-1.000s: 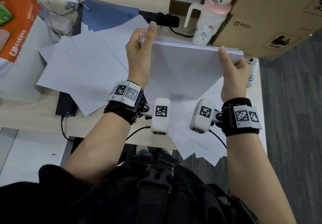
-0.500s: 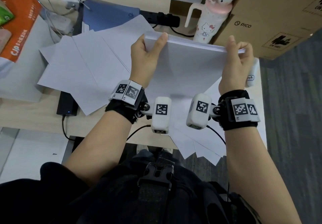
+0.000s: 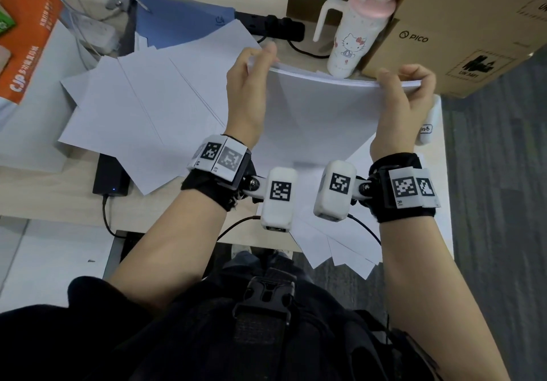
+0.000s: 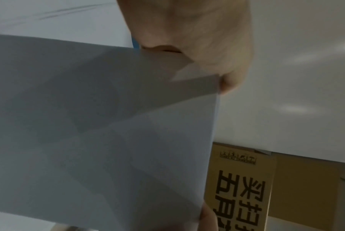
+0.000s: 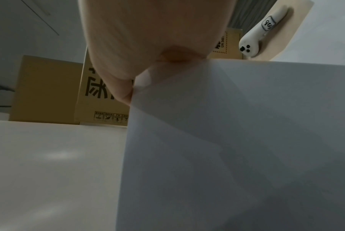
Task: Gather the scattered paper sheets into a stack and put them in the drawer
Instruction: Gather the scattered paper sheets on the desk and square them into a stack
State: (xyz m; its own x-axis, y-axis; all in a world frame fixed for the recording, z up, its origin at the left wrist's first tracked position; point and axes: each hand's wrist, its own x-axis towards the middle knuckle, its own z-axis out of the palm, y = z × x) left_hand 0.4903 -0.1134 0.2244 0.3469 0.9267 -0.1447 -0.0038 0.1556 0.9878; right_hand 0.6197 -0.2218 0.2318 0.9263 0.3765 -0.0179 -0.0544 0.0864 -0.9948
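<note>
A stack of white paper sheets (image 3: 319, 114) stands on its lower edge above the desk, held upright between both hands. My left hand (image 3: 251, 84) grips its upper left corner, thumb in front and fingers curled over the top edge. My right hand (image 3: 405, 93) grips the upper right corner the same way. The left wrist view shows the stack (image 4: 108, 132) pinched under my fingers, and so does the right wrist view, where the stack (image 5: 237, 140) fills the frame. More loose sheets (image 3: 142, 114) lie fanned over the desk to the left, and others (image 3: 340, 244) hang over the front edge. No drawer is in view.
A cartoon-cat bottle (image 3: 352, 34) and a brown cardboard box (image 3: 461, 25) stand behind the stack. A blue folder (image 3: 177, 25), black power strip (image 3: 281, 28), orange bag (image 3: 26, 40) and black adapter (image 3: 111, 176) lie at left. A small white device (image 3: 427, 126) sits at right.
Both hands have shifted up to the stack's top edge, fingers now curled over it. The stack has tipped more upright and its top edge has moved slightly away from me.
</note>
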